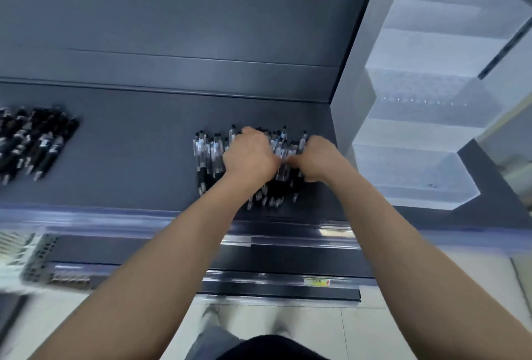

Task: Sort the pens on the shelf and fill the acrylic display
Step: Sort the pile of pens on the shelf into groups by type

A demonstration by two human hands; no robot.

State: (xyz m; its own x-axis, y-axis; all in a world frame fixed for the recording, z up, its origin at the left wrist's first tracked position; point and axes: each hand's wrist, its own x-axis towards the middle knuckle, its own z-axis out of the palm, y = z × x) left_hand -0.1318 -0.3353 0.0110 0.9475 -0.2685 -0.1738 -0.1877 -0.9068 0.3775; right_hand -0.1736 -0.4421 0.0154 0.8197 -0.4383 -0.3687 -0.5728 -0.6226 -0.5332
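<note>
Gathering the clear pens [211,151] on the shelf [129,144], I have left grip [247,155] and right grip [316,158] both curled round the pile; next, I judge, lift a bundle into the acrylic display [417,164] at right.

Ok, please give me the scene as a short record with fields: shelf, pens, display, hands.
shelf: dark grey, bears pens and display
clear pen pile: mid shelf, under both hands
black pens: separate group, far left
acrylic display: tiered, at right, no pens visible in it
left hand: fingers curled round the pile
right hand: curled on the same pile
</note>
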